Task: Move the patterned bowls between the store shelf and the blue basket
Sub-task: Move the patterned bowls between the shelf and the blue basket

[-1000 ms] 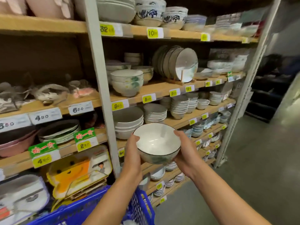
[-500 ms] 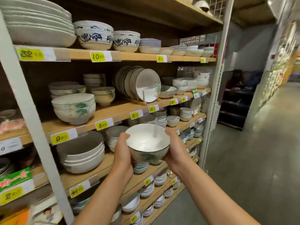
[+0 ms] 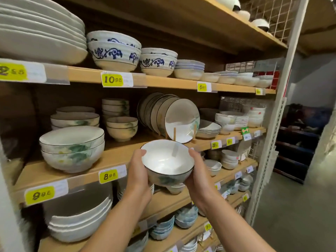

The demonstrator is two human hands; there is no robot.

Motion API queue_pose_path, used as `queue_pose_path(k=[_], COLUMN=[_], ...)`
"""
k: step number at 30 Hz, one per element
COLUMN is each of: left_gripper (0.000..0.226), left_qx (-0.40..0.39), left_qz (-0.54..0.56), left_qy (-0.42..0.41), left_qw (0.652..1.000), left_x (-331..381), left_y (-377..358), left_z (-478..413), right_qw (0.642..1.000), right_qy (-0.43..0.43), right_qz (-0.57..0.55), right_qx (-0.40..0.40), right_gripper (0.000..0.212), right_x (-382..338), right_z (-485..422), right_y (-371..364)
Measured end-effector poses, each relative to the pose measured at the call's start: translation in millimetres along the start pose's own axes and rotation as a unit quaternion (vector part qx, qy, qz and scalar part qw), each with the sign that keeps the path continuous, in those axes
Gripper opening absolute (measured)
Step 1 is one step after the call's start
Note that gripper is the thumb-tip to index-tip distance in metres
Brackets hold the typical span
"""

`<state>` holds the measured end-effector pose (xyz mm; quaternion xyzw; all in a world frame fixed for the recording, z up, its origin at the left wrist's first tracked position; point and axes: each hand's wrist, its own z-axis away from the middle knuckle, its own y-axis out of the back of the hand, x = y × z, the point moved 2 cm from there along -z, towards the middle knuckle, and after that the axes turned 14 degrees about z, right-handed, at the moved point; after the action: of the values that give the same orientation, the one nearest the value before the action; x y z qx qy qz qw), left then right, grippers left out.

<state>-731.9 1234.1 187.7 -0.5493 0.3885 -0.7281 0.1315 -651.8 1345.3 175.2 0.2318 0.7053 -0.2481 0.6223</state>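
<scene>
I hold one patterned bowl (image 3: pixel 166 161), white inside with a thin dark rim and a green leaf print outside, between both hands. My left hand (image 3: pixel 137 174) clasps its left side and my right hand (image 3: pixel 197 176) its right side. The bowl hangs level in front of the edge of the wooden store shelf (image 3: pixel 116 157), just above the shelf board. On that shelf stand matching leaf-print bowls: two large ones (image 3: pixel 72 149) stacked at the left and a smaller stack (image 3: pixel 122 127) further back. The blue basket is out of view.
Upright plates (image 3: pixel 179 118) lean in a wooden rack right behind the held bowl. Blue-patterned bowls (image 3: pixel 114 50) fill the shelf above, plain white bowls (image 3: pixel 80 220) the shelf below. A white metal upright (image 3: pixel 272 124) ends the rack at the right, beside an aisle floor (image 3: pixel 294 215).
The bowl and both hands have risen from low by the blue basket up to the middle shelf's edge. The view has swung up and right, so the basket has dropped out of sight.
</scene>
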Motion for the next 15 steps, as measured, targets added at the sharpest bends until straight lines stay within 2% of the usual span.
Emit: queue_pose_path(k=[3,7,12,13,15], left_gripper=[0.023,0.023,0.056,0.057,0.042], left_qx=[0.020,0.048,0.060,0.057,0.046], left_qz=[0.005,-0.006,-0.022,-0.015,-0.001], left_qy=[-0.034,-0.084,-0.169,-0.186,-0.219], left_qw=[0.999,0.995,0.983,0.981,0.975], left_x=[8,23,43,47,59], left_y=[-6,-14,-23,-25,-31], left_z=[-22,-55,-99,-109,-131], right_qw=[1.000,0.999,0.993,0.990,0.985], right_qy=[0.010,-0.012,-0.020,-0.021,-0.026], right_qz=[-0.026,-0.026,-0.114,-0.130,-0.148], right_qx=[0.005,0.027,-0.020,-0.044,-0.081], right_gripper=[0.034,0.045,0.024,0.024,0.028], right_x=[-4,-14,-25,-29,-36], right_z=[-26,-70,-133,-146,-172], right_y=[-15,-39,-68,-75,-89])
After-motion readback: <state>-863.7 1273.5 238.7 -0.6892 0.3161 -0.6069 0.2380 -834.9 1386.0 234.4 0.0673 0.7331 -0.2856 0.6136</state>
